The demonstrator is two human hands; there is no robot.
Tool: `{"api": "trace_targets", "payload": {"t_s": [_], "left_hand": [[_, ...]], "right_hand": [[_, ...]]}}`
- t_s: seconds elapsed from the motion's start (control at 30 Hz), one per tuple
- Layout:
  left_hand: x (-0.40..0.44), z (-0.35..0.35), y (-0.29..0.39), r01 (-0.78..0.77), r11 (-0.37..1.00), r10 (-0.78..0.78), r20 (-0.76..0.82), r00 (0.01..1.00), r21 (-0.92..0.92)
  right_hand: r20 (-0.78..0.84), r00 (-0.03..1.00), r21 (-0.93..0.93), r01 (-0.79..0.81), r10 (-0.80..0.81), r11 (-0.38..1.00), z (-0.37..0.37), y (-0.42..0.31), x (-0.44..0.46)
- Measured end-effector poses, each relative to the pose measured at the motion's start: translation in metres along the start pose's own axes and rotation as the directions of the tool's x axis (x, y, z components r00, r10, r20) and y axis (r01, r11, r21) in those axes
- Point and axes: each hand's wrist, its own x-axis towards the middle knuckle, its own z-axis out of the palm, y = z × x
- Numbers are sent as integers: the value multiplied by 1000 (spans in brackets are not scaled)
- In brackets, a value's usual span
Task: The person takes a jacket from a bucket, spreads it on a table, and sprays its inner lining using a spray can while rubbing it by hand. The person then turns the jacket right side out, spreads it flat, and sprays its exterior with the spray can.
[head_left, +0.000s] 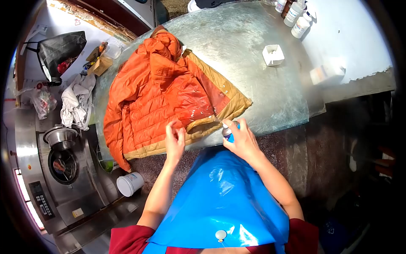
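An orange puffer jacket (148,101) with a tan quilted lining (218,82) lies spread on the metal-topped table, its front edge folded back. Whitish patches show on the fabric near the middle of its right side. My right hand (244,144) is closed around a small blue spray can (229,134), the index finger on its top, just off the jacket's lower right edge. My left hand (174,142) hovers by the jacket's lower hem with its fingers apart and nothing in it. Whether it touches the cloth, I cannot tell.
A small white square container (273,55) stands on the table (270,99) at right. Several white bottles (301,26) are at the far right corner. To the left are a steel machine (76,186), a white cloth (78,99), a black bag (61,53) and a white bucket (130,184).
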Motion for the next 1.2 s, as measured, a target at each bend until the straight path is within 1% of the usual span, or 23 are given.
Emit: {"api": "trace_targets", "payload": {"t_s": [0.1, 0.17, 0.2, 0.23, 0.3, 0.37, 0.47, 0.5, 0.57, 0.63, 0.7, 0.77, 0.83, 0.87, 0.9, 0.93, 0.97, 1.0, 1.03, 1.07, 1.1, 1.17, 1.2], "left_hand": [[-5, -12, -27, 42, 995, -48, -72, 996, -89], [-5, -24, -31, -32, 960, 30, 13, 999, 277], [-4, -20, -32, -210, 914, 223, 4, 975, 348], [3, -18, -39, -279, 842, 266, 95, 959, 461], [18, -8, -14, -217, 842, 143, 184, 972, 493], [45, 11, -33, -287, 744, 83, 343, 936, 604], [70, 20, 31, -214, 946, 142, 281, 949, 242], [75, 17, 61, 0, 1000, 9, 406, 914, -22], [61, 3, 107, -240, 949, 295, 307, 905, -206], [41, -5, 97, -439, 890, 456, 218, 863, -124], [26, -38, 56, -431, 899, 438, 206, 875, -78], [26, -80, -29, -483, 875, 483, 9, 876, 34], [25, -151, -126, -249, 934, 300, -182, 936, 256], [16, -187, -163, -72, 955, 182, -377, 908, 288], [6, -219, -225, -8, 885, 250, -460, 852, 466], [-7, -255, -246, 296, 886, -92, -490, 867, 357], [-16, -287, -263, 402, 763, -167, -446, 879, 506], [-27, -302, -342, 231, 705, 84, -403, 911, 670], [-35, -324, -318, 443, 765, -254, -414, 874, 468], [-41, -347, -340, 395, 756, -234, -348, 908, 522], [-41, -362, -345, 487, 742, -320, -395, 861, 461], [-28, -397, -348, 442, 706, -173, -470, 865, 554], [-17, -413, -344, 367, 750, 0, -555, 832, 550]], "right_hand": [[-6, 999, 1, 42, -42, 999, 3, -2, 4], [-29, 999, 42, -43, 44, 998, 2, -1, 6], [-40, 996, 59, -79, 82, 995, 1, 1, 4], [-73, 993, 91, -88, 94, 992, 0, 5, 3], [-125, 987, 112, -86, 100, 990, -2, 10, -4], [-195, 975, 106, -84, 104, 991, -7, 9, -12], [-263, 947, 32, -185, 187, 982, -10, 4, -28], [-305, 935, -4, -192, 182, 981, -11, -5, -32], [-345, 929, -63, -167, 136, 984, -5, -14, -39], [-340, 930, -48, -163, 137, 985, 8, -20, -45], [-323, 936, -55, -166, 140, 985, 26, -36, -50], [-320, 935, -62, -178, 149, 982, 50, -52, -51], [-295, 940, -72, -202, 173, 977, 78, -69, -54], [-302, 938, -75, -202, 171, 977, 92, -83, -54], [-305, 941, -86, -179, 146, 980, 106, -99, -52], [-310, 943, -104, -157, 118, 982, 117, -114, -51], [-326, 943, -125, -106, 60, 986, 130, -125, -49], [-324, 944, -106, -106, 67, 989, 142, -137, -47], [-320, 944, -87, -114, 81, 990, 152, -148, -48], [-326, 943, -100, -107, 69, 989, 160, -156, -48], [-331, 942, -111, -100, 58, 989, 168, -163, -50], [-338, 937, -101, -124, 83, 987, 180, -172, -57], [-352, 931, -111, -137, 90, 984, 183, -175, -62]]}}
